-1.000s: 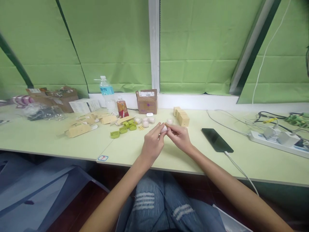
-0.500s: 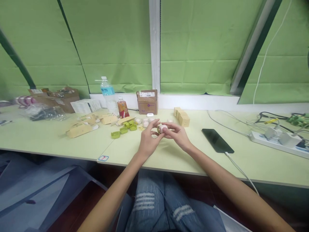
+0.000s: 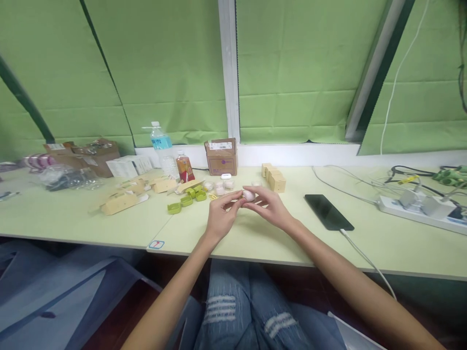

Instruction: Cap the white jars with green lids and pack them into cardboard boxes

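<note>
Above the table, my right hand [image 3: 272,208] grips a small pale pink rounded case [image 3: 248,196] between thumb and fingers. My left hand [image 3: 222,212] meets it from the left, its thumb and fingers pinched at the case's lower left edge. Part of the case is covered by my fingers. Just left of my hands lie several olive-green silicone covers [image 3: 187,201] and a small yellow piece [image 3: 213,197]. Behind my fingers are several pale rounded cases [image 3: 220,188], and a white earbud case [image 3: 226,176] is beside the cardboard box.
A cardboard box [image 3: 221,158], a red-labelled bottle [image 3: 185,167] and a water bottle [image 3: 161,146] stand at the back. Small tan boxes [image 3: 277,182] are behind my right hand. A phone [image 3: 328,212] and power strip [image 3: 419,209] lie right; opened packaging [image 3: 122,199] lies left.
My left fingers have come down and closer together at the case's edge. The case has turned, showing more of its rounded pink face. The view has shifted slightly.
</note>
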A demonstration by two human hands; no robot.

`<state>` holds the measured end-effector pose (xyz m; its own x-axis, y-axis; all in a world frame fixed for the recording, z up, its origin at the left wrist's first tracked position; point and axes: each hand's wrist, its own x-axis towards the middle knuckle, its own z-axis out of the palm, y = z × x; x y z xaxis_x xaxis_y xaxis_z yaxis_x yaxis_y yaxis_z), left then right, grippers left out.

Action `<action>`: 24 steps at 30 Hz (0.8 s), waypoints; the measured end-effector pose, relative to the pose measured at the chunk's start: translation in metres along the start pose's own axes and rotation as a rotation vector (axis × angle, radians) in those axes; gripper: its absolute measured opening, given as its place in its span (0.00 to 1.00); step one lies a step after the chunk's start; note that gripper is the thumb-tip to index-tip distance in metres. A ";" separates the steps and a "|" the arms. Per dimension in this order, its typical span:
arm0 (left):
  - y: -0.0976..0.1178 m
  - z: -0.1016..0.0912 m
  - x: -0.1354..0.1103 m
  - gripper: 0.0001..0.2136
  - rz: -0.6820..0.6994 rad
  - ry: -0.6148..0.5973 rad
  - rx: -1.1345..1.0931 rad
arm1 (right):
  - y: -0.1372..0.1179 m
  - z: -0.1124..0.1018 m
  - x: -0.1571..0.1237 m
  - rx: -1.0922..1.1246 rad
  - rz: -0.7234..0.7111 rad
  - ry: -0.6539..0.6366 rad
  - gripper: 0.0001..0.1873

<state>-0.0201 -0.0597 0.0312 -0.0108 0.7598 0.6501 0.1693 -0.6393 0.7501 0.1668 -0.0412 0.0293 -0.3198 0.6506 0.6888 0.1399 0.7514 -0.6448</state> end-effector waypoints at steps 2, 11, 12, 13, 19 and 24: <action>0.001 0.000 0.000 0.13 -0.014 -0.026 0.003 | 0.000 -0.003 0.001 -0.026 -0.030 0.019 0.23; 0.001 0.005 -0.004 0.17 -0.050 -0.059 0.024 | 0.007 -0.001 0.000 -0.038 -0.108 0.046 0.22; 0.000 0.005 -0.005 0.18 -0.062 -0.060 0.018 | 0.008 0.000 0.000 -0.044 -0.116 0.053 0.22; 0.000 0.006 -0.005 0.18 -0.069 -0.058 0.015 | 0.009 0.000 0.000 -0.045 -0.121 0.056 0.22; -0.001 0.006 -0.005 0.12 -0.024 -0.009 0.067 | 0.009 0.002 -0.001 -0.048 -0.161 0.033 0.19; -0.001 0.007 -0.006 0.11 -0.004 0.050 0.084 | 0.003 0.006 -0.001 -0.053 -0.181 0.074 0.16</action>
<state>-0.0135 -0.0627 0.0255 -0.0603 0.7539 0.6542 0.2509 -0.6229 0.7410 0.1620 -0.0402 0.0246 -0.2749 0.5094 0.8155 0.1358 0.8602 -0.4915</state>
